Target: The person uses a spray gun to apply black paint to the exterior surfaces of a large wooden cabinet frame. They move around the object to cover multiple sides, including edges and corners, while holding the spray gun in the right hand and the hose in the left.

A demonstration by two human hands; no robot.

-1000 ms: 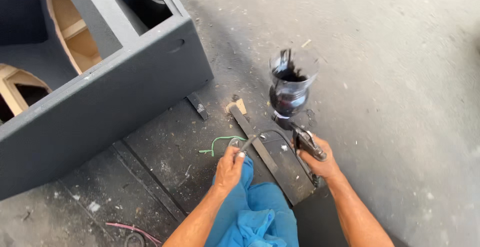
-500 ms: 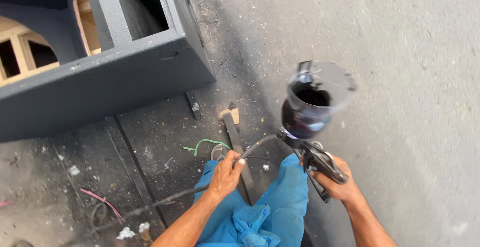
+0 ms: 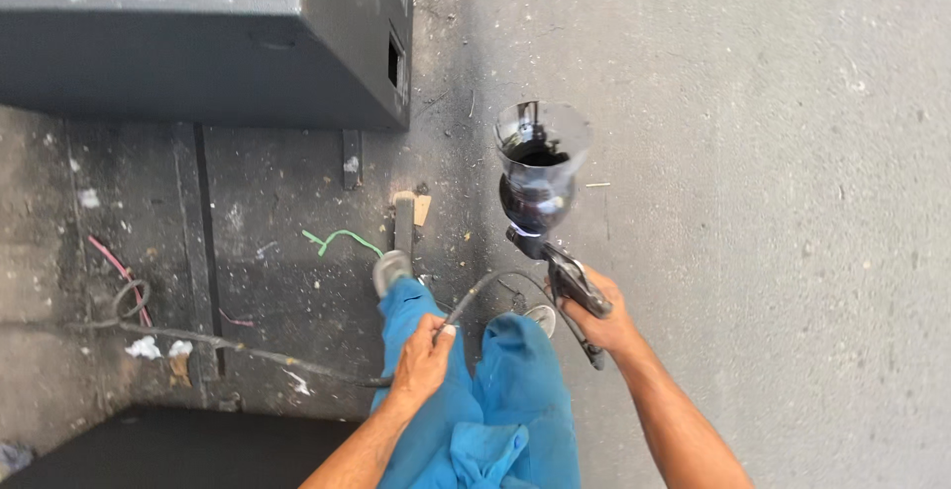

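My right hand (image 3: 606,323) grips the handle of a spray gun (image 3: 560,276) whose clear cup (image 3: 537,167) holds dark paint and points away from me. My left hand (image 3: 426,355) pinches the black air hose (image 3: 248,350), which loops from the gun's base across my blue trousers (image 3: 475,390) and trails left over the floor. My two shoes (image 3: 391,271) show just past the trouser legs, and I look straight down at them.
A large grey-painted wooden box (image 3: 198,43) with cut-outs stands at the top left. Dark wooden strips (image 3: 403,223) lie on the stained concrete near my feet, with a green wire (image 3: 337,239), a red wire (image 3: 114,261) and white scraps. A black panel (image 3: 178,449) lies bottom left.
The view has swung and risen, as if I stood up. The spray gun came up off the dark strip into my right hand's hold; my left hand took the hose.
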